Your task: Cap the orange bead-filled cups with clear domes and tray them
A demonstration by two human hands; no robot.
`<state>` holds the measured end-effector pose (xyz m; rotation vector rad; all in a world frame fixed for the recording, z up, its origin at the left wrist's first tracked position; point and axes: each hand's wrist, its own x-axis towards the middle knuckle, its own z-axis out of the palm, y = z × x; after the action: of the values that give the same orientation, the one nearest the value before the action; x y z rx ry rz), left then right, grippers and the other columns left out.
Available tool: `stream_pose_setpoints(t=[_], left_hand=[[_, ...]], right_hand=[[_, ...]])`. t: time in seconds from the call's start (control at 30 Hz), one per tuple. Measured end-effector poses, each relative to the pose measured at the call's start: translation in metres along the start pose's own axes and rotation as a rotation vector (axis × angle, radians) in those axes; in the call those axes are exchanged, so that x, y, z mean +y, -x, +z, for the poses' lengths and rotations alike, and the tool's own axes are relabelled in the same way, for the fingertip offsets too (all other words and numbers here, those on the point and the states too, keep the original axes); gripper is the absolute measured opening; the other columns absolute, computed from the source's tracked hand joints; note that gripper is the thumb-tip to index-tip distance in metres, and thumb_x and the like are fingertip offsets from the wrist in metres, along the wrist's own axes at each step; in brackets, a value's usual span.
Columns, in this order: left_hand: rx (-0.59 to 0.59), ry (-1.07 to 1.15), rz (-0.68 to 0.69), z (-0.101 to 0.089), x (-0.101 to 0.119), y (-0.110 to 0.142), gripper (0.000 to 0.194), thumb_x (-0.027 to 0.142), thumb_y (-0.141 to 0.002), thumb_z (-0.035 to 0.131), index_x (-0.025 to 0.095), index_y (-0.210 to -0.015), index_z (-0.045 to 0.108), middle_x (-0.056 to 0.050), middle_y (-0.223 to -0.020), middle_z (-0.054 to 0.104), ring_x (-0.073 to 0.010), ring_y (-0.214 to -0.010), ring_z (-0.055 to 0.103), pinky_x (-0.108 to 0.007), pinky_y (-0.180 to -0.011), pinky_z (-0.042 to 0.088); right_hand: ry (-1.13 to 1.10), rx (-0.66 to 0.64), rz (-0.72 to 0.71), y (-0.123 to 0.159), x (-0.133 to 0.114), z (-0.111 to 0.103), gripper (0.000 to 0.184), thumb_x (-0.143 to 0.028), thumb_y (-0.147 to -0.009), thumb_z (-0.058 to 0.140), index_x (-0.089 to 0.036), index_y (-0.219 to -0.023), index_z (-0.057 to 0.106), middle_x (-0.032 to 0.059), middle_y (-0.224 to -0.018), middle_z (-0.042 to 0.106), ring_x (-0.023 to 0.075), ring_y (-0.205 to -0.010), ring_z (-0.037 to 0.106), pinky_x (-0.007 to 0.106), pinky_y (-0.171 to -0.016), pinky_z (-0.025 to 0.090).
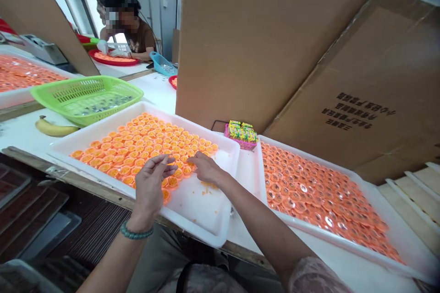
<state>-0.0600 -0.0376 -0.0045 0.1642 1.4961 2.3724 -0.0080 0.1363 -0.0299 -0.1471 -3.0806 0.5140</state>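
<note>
A white tray [192, 219] in front of me holds many small round orange cup-like pieces [137, 142] in close rows. My left hand [153, 178], with a green bead bracelet on its wrist, is over the front edge of the rows. Its thumb and fingers are curled together; whatever they may hold is too small to name. At the right end of the rows, my right hand [206, 167] reaches down with its fingertips pressed together by the pieces. Its fingers partly hide what is under them. Small orange bits [206, 188] lie on the tray floor near this hand.
To the right, another white tray [263, 178] holds orange pieces with dark centres. A pink basket [242, 143] of yellow-green packets stands between cardboard and trays. A green basket [85, 89] and a banana [55, 127] are at left. Across the table a person [144, 36] works over a red tray.
</note>
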Motion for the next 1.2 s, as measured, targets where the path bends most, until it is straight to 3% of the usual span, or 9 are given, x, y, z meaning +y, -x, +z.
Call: stream_pose_setpoints(t=[0.27,0.5,0.63,0.8,0.87,1.0,1.1,1.2], left_hand=[[-0.033,-0.064,0.022,0.001,0.001,0.003,0.024,0.033,-0.074,0.067,0.015,-0.089,0.063,-0.006,-0.086,0.068,-0.0160,-0.067,0.063,-0.029,-0.065,0.051],[-0.046,-0.109,0.014,0.002,0.002,0.003,0.023,0.034,-0.074,0.066,0.015,-0.088,0.064,-0.006,-0.086,0.067,-0.0154,-0.066,0.063,-0.029,-0.066,0.051],[-0.058,-0.163,0.013,0.003,0.003,0.004,0.026,0.037,-0.073,0.066,0.016,-0.089,0.064,-0.006,-0.087,0.068,-0.0153,-0.066,0.063,-0.028,-0.065,0.050],[-0.133,-0.283,-0.084,0.002,-0.004,0.000,0.028,0.039,-0.071,0.068,0.016,-0.086,0.065,-0.006,-0.083,0.068,-0.0160,-0.065,0.064,-0.028,-0.064,0.051],[-0.194,-0.348,-0.155,0.002,-0.007,-0.003,0.030,0.038,-0.069,0.069,0.015,-0.088,0.066,-0.007,-0.082,0.068,-0.0182,-0.068,0.065,-0.030,-0.066,0.052],[-0.361,-0.393,-0.293,0.007,-0.009,-0.005,0.035,0.036,-0.068,0.070,0.016,-0.096,0.068,-0.008,-0.085,0.069,-0.0207,-0.067,0.066,-0.034,-0.067,0.053],[-0.499,-0.280,-0.397,0.013,-0.005,0.001,0.031,0.034,-0.068,0.071,0.015,-0.093,0.070,-0.008,-0.080,0.069,-0.0195,-0.068,0.065,-0.035,-0.072,0.054],[-0.549,-0.123,-0.484,0.016,0.000,0.009,0.025,0.028,-0.068,0.073,0.015,-0.089,0.071,-0.008,-0.082,0.070,-0.0178,-0.068,0.065,-0.034,-0.077,0.054]], right_hand=[[0.052,-0.094,0.080,0.012,0.007,-0.006,0.023,-0.012,-0.075,0.062,-0.017,-0.098,0.061,0.0058,-0.096,0.054,0.0178,-0.089,0.052,0.025,-0.071,0.038],[0.030,-0.021,0.100,0.014,0.001,-0.006,0.027,-0.024,-0.077,0.066,-0.019,-0.103,0.059,0.0069,-0.104,0.055,0.0190,-0.098,0.051,0.027,-0.077,0.039],[0.040,-0.043,0.160,0.012,0.003,0.000,0.019,-0.024,-0.075,0.068,-0.017,-0.092,0.062,0.0070,-0.093,0.059,0.0200,-0.088,0.055,0.027,-0.070,0.038],[0.009,-0.023,0.190,0.024,0.005,-0.005,0.028,-0.022,-0.070,0.071,-0.017,-0.095,0.059,0.0048,-0.087,0.061,0.0185,-0.080,0.056,0.027,-0.067,0.039],[-0.021,0.035,0.152,0.034,-0.002,-0.011,0.032,-0.022,-0.072,0.070,-0.018,-0.100,0.055,0.0040,-0.093,0.061,0.0179,-0.085,0.055,0.027,-0.073,0.040],[-0.136,0.276,-0.018,0.055,-0.028,-0.022,0.035,-0.013,-0.076,0.061,-0.019,-0.108,0.048,0.0058,-0.101,0.059,0.0180,-0.092,0.053,0.031,-0.080,0.042],[-0.179,0.353,-0.125,0.067,-0.042,-0.027,0.038,-0.008,-0.075,0.057,-0.018,-0.111,0.048,0.0071,-0.102,0.060,0.0191,-0.094,0.053,0.033,-0.081,0.045],[-0.214,0.450,-0.136,0.073,-0.045,-0.026,0.038,-0.012,-0.078,0.058,-0.019,-0.114,0.050,0.0075,-0.105,0.061,0.0198,-0.096,0.054,0.035,-0.083,0.048]])
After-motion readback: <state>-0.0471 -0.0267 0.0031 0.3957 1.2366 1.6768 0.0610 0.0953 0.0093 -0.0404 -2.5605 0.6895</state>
